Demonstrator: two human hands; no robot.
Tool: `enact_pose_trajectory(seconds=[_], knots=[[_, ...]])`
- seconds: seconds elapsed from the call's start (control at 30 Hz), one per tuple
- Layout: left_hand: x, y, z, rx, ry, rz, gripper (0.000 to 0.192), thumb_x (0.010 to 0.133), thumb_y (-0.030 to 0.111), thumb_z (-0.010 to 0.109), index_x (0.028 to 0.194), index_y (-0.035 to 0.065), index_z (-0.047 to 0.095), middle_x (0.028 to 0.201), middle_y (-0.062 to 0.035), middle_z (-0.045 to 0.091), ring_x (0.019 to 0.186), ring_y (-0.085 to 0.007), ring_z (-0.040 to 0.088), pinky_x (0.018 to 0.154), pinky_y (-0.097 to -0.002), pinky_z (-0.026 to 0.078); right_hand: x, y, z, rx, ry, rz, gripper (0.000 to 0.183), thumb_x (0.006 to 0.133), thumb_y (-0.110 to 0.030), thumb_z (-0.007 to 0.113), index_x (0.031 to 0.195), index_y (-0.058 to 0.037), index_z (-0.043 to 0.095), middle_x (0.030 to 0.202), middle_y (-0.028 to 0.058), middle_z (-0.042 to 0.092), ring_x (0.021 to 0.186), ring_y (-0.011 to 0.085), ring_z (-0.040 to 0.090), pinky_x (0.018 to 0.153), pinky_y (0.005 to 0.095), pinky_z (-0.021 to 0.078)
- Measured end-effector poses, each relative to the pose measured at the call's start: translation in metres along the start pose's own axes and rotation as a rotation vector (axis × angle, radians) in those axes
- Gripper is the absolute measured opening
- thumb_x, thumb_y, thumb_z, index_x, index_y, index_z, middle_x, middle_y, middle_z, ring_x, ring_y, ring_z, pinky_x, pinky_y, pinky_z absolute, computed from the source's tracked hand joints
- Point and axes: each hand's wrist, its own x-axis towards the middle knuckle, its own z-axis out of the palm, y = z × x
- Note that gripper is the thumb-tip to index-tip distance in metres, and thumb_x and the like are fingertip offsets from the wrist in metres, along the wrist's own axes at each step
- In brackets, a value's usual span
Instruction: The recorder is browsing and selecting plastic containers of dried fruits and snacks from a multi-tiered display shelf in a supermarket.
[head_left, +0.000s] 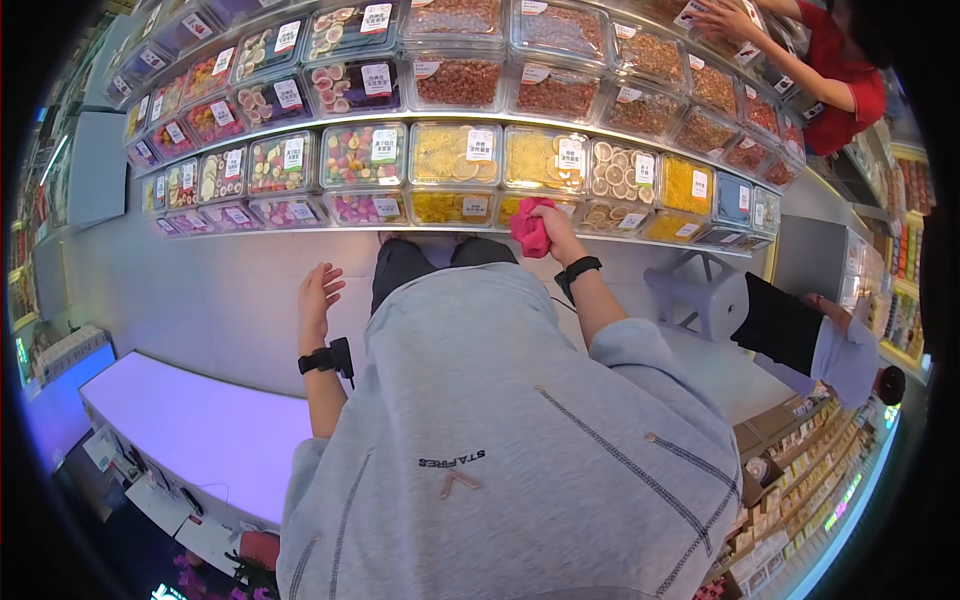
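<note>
A crumpled bright pink cloth (531, 227) is bunched in my right hand (556, 229), close to the front edge of the lower shelf (360, 229). Just beyond it stand clear plastic containers of yellow dried flowers with citrus slices (536, 169) and of dried lemon slices (621, 171). My left hand (321, 289) hangs free over the floor, fingers apart, holding nothing. Each wrist wears a black strap with a small device. Labels with writing are stuck on the containers.
An upper shelf (450, 115) carries more containers. One person in a red top (832, 75) reaches toward containers at upper right. A grey plastic stool (697, 296) is on my right, with another person (847, 352) beside it. A glowing white counter (202, 427) is behind me at left.
</note>
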Motion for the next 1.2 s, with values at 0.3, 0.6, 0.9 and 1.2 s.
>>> enact_pose_trajectory(seconds=[0.3, 0.6, 0.9, 1.2], knots=[[0.011, -0.033, -0.005, -0.002, 0.036, -0.134, 0.046, 0.094, 0.039, 0.045, 0.122, 0.0030, 0.050, 0.111, -0.0088, 0.062, 0.090, -0.0158, 0.059, 0.075, -0.0281, 0.043, 0.060, 0.028, -0.136, 0.229, 0.407, 0.038, 0.013, 0.087, -0.015, 0.055, 0.098, -0.0087, 0.055, 0.090, 0.0076, 0.064, 0.075, 0.0222, 0.064, 0.066, 0.0371, 0.0556], [-0.010, -0.085, -0.027, -0.038, 0.107, -0.326, 0.051, 0.093, 0.040, 0.045, 0.126, 0.0028, 0.047, 0.115, -0.0104, 0.061, 0.096, -0.0195, 0.058, 0.081, -0.0335, 0.042, 0.081, -0.005, -0.153, -0.509, 0.662, -0.278, 0.047, 0.076, -0.023, 0.066, 0.115, -0.0001, 0.053, 0.114, 0.0190, 0.060, 0.100, 0.0317, 0.060, 0.087, 0.0376, 0.0467], [-0.014, -0.086, -0.036, -0.021, 0.139, -0.365, 0.051, 0.094, 0.039, 0.043, 0.129, 0.0021, 0.044, 0.119, -0.0120, 0.059, 0.100, -0.0220, 0.057, 0.083, -0.0348, 0.041, 0.049, -0.014, -0.141, -0.713, 0.764, -0.072, 0.051, 0.075, -0.040, 0.064, 0.111, -0.0049, 0.053, 0.110, 0.0245, 0.060, 0.104, 0.0387, 0.057, 0.089, 0.0429, 0.0444], [0.005, -0.061, -0.017, 0.105, 0.073, -0.296, 0.048, 0.092, 0.040, 0.046, 0.124, 0.0041, 0.049, 0.113, -0.0082, 0.061, 0.093, -0.0183, 0.058, 0.080, -0.0332, 0.043, 0.052, -0.012, -0.142, -0.767, 0.727, -0.084, 0.047, 0.071, -0.037, 0.067, 0.101, -0.0021, 0.058, 0.103, 0.0238, 0.061, 0.099, 0.0362, 0.058, 0.086, 0.0411, 0.0456]])
